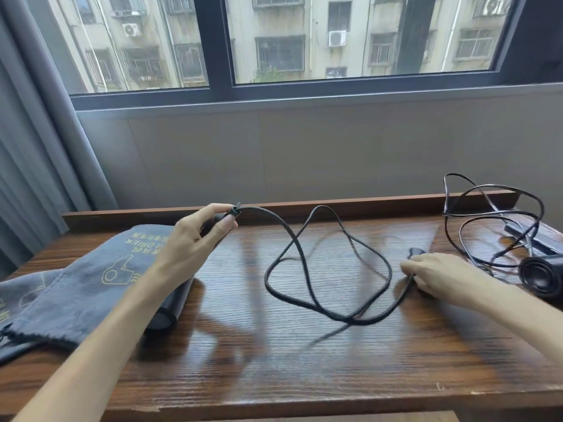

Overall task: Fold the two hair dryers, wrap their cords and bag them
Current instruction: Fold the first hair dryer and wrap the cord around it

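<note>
wooden desk (274,376): left hand (195,239) pinches cord (304,260); right hand (438,275) seemingly grips plug.

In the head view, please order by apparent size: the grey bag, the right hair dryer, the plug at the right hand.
1. Grey bag
2. Right hair dryer, partly cut off by the frame
3. Plug, mostly hidden

The left forearm covers most of the near hair dryer (170,309) at lower left — only its dark barrel end shows. The second hair dryer (542,277) is cut by the right edge. The right hand (438,275) hides the plug — its grip is unclear.
</note>
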Demonstrator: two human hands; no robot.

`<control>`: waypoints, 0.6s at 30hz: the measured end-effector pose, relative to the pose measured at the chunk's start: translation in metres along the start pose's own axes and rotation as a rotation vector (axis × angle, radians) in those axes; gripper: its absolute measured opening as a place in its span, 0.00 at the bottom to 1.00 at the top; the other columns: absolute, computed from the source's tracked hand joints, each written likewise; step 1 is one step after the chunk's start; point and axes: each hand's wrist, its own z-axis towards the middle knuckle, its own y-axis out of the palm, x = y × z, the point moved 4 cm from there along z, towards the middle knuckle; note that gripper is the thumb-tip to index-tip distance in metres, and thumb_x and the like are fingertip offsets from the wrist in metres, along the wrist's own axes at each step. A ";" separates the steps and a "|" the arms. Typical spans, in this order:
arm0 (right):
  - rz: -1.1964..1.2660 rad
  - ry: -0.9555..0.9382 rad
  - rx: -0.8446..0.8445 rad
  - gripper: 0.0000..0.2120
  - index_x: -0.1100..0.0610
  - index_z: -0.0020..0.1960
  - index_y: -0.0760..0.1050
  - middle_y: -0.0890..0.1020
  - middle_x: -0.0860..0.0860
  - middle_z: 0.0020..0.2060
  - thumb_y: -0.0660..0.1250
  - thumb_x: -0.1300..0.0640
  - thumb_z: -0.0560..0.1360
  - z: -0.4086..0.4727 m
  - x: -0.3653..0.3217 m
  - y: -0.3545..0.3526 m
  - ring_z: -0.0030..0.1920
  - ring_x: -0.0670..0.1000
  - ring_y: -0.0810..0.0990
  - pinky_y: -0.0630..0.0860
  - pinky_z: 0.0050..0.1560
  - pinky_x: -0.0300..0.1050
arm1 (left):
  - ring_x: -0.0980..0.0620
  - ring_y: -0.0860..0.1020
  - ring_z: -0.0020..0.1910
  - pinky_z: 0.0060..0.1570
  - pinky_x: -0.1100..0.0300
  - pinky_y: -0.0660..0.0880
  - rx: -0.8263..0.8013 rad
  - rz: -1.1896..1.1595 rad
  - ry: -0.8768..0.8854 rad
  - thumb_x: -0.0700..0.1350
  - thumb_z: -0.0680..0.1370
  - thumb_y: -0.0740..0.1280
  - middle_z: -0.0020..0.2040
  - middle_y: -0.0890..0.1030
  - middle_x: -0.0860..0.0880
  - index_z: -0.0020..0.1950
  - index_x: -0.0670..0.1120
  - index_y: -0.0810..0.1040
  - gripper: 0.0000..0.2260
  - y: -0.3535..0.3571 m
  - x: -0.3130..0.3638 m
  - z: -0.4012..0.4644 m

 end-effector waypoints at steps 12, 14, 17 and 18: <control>0.193 0.189 0.246 0.09 0.50 0.56 0.75 0.77 0.47 0.48 0.61 0.57 0.77 -0.008 0.009 -0.031 0.49 0.48 0.80 0.71 0.44 0.41 | 0.60 0.71 0.33 0.36 0.71 0.66 -0.118 0.139 0.013 0.45 0.79 0.65 0.35 0.76 0.57 0.56 0.50 0.79 0.07 0.024 0.004 -0.013; 0.612 0.025 0.274 0.07 0.47 0.51 0.78 0.78 0.40 0.41 0.64 0.47 0.77 -0.027 -0.043 -0.059 0.42 0.40 0.77 0.67 0.39 0.32 | 0.62 0.72 0.34 0.36 0.72 0.66 -0.133 0.161 0.006 0.45 0.80 0.65 0.35 0.76 0.64 0.56 0.49 0.79 0.07 0.030 0.002 -0.013; 0.925 -0.146 0.114 0.14 0.42 0.52 0.76 0.79 0.33 0.40 0.64 0.36 0.71 -0.057 -0.111 -0.086 0.39 0.36 0.75 0.68 0.39 0.28 | 0.63 0.73 0.37 0.39 0.71 0.66 -0.170 0.179 0.005 0.46 0.80 0.65 0.38 0.76 0.68 0.56 0.52 0.78 0.06 0.039 -0.001 -0.014; 0.928 -0.187 0.096 0.13 0.42 0.52 0.75 0.78 0.29 0.40 0.66 0.38 0.71 -0.063 -0.125 -0.089 0.40 0.33 0.74 0.68 0.41 0.27 | 0.63 0.73 0.38 0.40 0.71 0.66 -0.173 0.178 0.006 0.46 0.80 0.65 0.39 0.76 0.67 0.56 0.52 0.78 0.06 0.041 -0.001 -0.015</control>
